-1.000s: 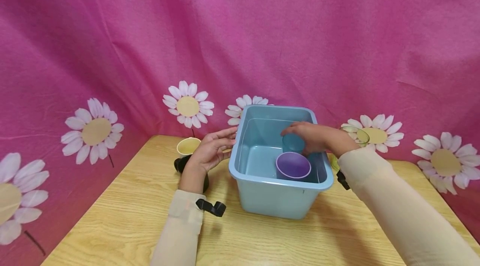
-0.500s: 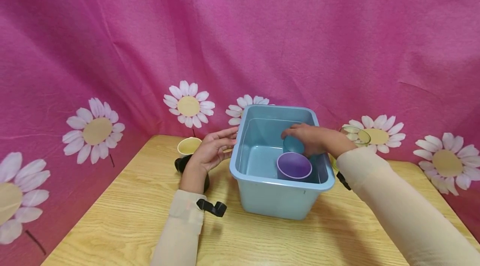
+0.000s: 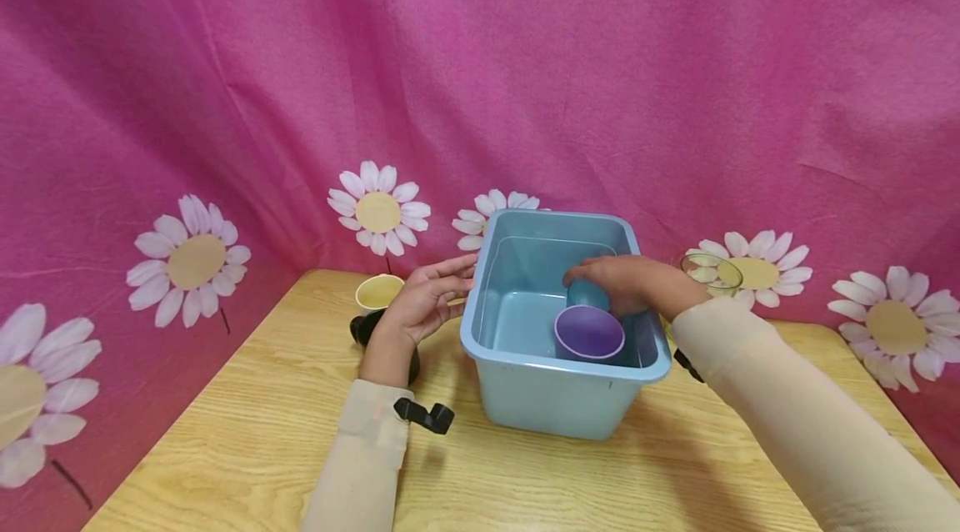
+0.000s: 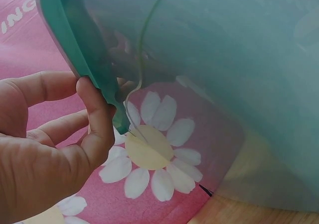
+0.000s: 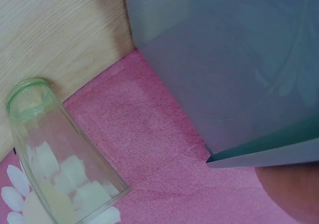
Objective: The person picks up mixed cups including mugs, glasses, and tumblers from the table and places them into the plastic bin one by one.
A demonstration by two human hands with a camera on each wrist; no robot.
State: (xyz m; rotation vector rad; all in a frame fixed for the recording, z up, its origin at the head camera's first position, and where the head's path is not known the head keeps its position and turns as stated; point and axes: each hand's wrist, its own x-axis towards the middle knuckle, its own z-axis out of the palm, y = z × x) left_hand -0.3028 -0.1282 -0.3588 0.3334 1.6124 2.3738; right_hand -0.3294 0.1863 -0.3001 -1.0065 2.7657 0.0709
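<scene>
A blue plastic tub [image 3: 551, 399] stands on the table. My left hand [image 3: 423, 298] touches its left rim with fingers fairly straight; in the left wrist view the fingertips [image 4: 89, 92] lie against that rim. Inside the tub, my right hand [image 3: 626, 282] holds a teal cup [image 3: 587, 296] with curled fingers, low by the right wall. The hand partly covers this cup. In front of it sits a purple cup [image 3: 589, 333], its mouth facing up. The right wrist view shows only a bit of my right hand [image 5: 289, 189] beyond the tub's rim.
Left of the tub, a yellow cup [image 3: 378, 292] stands beside a black object [image 3: 362, 327], mostly hidden by my left wrist. A clear greenish drinking glass [image 5: 65, 154] stands to the tub's right. A pink flowered cloth [image 3: 480, 82] hangs behind the wooden table [image 3: 247, 424].
My right hand has sunk slightly into the tub around the teal cup. The left hand, tub and purple cup look almost unchanged.
</scene>
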